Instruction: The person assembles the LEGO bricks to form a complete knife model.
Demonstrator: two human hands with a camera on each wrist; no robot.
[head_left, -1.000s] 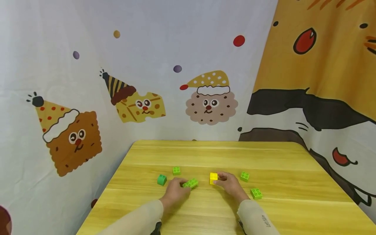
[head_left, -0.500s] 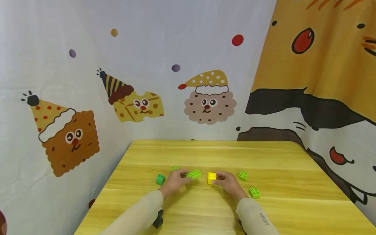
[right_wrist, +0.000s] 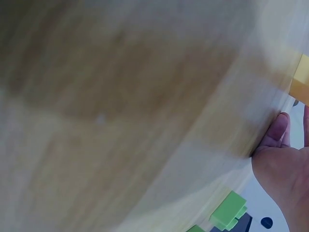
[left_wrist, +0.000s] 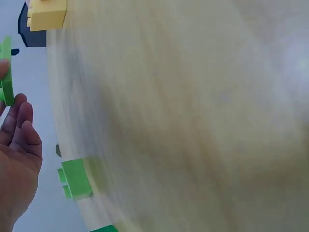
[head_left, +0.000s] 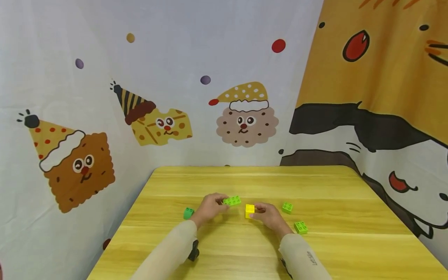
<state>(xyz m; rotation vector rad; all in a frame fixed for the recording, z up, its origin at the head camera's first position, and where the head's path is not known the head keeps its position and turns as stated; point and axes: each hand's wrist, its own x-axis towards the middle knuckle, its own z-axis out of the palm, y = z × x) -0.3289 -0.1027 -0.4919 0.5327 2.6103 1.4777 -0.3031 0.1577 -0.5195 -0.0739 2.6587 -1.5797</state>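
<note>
My left hand [head_left: 211, 206] pinches a long light green toy building brick [head_left: 232, 200] at its left end, raised above the table. The same brick [left_wrist: 7, 72] is cut by the edge in the left wrist view. Just to the right, my right hand [head_left: 269, 216] holds a yellow toy building brick [head_left: 250, 211] between thumb and fingers, low over the table or on it; which, I cannot tell. A gap separates the two bricks. A small light green brick [left_wrist: 76, 179] stands on the table in the left wrist view; my left hand hides it from the head view.
Left of my left hand is a dark green brick [head_left: 188, 213] with a rounded side. Two light green bricks, one farther back [head_left: 287, 207] and one nearer [head_left: 301, 227], lie right of my right hand. The wooden table [head_left: 231, 252] meets a printed curtain [head_left: 168, 58] behind.
My left hand has lifted the long light green brick and carried it away from me, covering the small light green brick. The right hand stays at the yellow brick. The view has shifted slightly.
</note>
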